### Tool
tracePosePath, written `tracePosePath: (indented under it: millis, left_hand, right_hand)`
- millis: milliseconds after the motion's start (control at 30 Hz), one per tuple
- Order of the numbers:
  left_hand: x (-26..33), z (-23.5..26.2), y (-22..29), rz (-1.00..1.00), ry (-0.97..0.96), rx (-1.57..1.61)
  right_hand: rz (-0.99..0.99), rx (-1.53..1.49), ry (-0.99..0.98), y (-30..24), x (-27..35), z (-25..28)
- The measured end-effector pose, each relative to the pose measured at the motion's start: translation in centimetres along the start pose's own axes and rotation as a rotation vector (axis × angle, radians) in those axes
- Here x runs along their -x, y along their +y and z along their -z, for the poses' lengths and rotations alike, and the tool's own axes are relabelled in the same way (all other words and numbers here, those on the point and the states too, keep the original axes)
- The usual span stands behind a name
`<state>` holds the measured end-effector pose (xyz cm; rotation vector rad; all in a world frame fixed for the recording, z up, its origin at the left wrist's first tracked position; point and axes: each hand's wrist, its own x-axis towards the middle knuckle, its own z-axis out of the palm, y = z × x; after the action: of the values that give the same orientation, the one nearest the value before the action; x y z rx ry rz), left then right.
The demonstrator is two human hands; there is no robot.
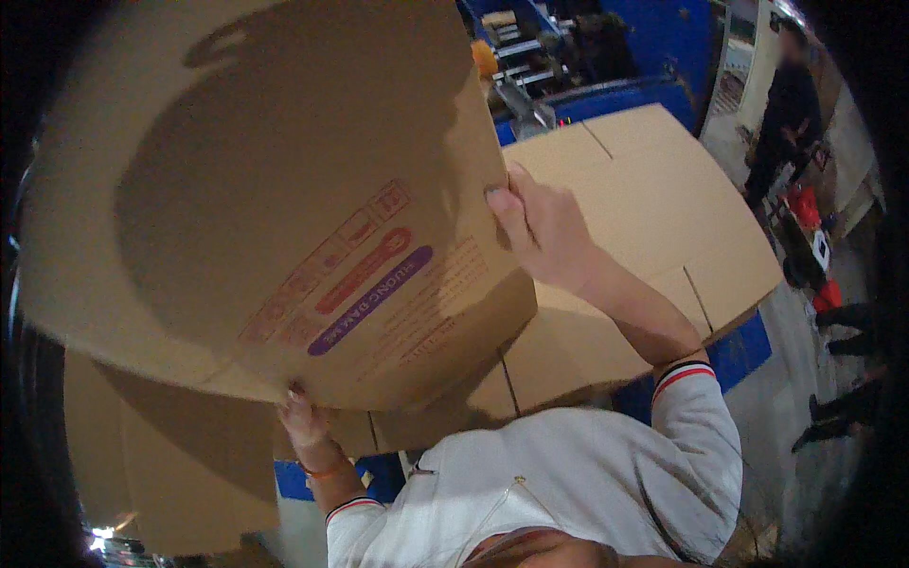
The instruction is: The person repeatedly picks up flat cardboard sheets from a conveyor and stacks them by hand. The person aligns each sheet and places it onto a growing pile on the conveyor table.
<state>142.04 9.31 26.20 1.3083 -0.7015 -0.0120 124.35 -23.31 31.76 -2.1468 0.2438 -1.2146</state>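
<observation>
A large brown cardboard sheet [218,218], printed with red and purple marks, is raised in front of me and fills the left half of the head view. My right hand [544,227] is closed round its right edge, with the thumb on the printed face. At its lower edge, my left hand [305,418] pinches the board, and some of the fingers are hidden behind it. Beyond my right hand lies a flat cardboard blank [663,189] with slots cut into its edges. It is partly covered by the raised sheet.
A blue machine [663,47] with metal parts stands at the back. More cardboard [170,454] is at the lower left. A person in dark clothes [786,104] stands at the far right, near red items [805,206]. Another person's legs [843,407] show at the right rim.
</observation>
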Motion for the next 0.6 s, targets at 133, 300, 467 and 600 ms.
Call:
tracePosePath:
  millis: [133,300,467,600]
  left_hand:
    - [2.5,-0.5,-0.1,0.017,0.021,0.155]
    - [-2.4,1.6,-2.8,0.016,-0.199,0.218]
    - [-4.5,0.6,-3.1,0.123,-0.218,0.218]
    - [-4.1,2.6,-4.8,0.227,-0.300,0.365]
  right_hand:
    - [-0.148,-0.335,0.115,0.4,1.7,-1.4]
    - [-0.154,-0.635,0.295,-0.6,1.7,-2.5]
    - [-0.262,-0.721,0.087,0.9,1.6,-1.7]
    - [-0.222,-0.384,-0.008,3.9,4.7,-2.5]
